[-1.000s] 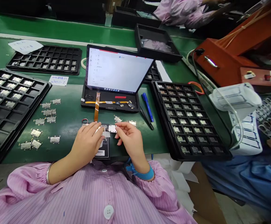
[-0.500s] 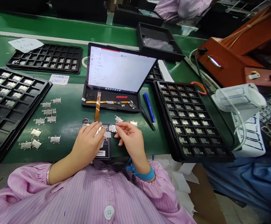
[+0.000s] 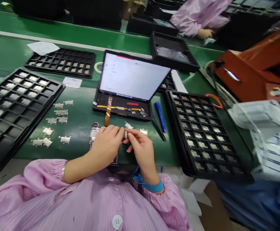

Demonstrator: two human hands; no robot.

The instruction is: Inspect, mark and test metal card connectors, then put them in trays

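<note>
A small silvery circuit module (image 3: 126, 134) is between my two hands, mostly covered by fingers. My right hand (image 3: 141, 146) pinches it between thumb and fingers. My left hand (image 3: 108, 144) reaches across, its fingers closed against the module's left side. Under my left hand lies a dark flat test board, mostly hidden, with a metal part (image 3: 94, 134) showing at its left. A brown flex cable (image 3: 108, 112) runs from there to a propped-up lit screen (image 3: 134, 77). Loose modules lie just beyond my right hand, including one module (image 3: 143, 132).
Several loose modules, among them one (image 3: 65, 139), lie on the green table at left. Black compartment trays stand left (image 3: 17, 125) and right (image 3: 170, 128). A blue pen (image 3: 160, 117) and dark tweezers (image 3: 159, 129) lie near the screen. Another person's hand (image 3: 205, 33) shows at the back.
My left hand has moved right, off the board's middle and up to the module, which now shows narrow instead of flat. The view has shifted, and another person's hand shows at the back.
</note>
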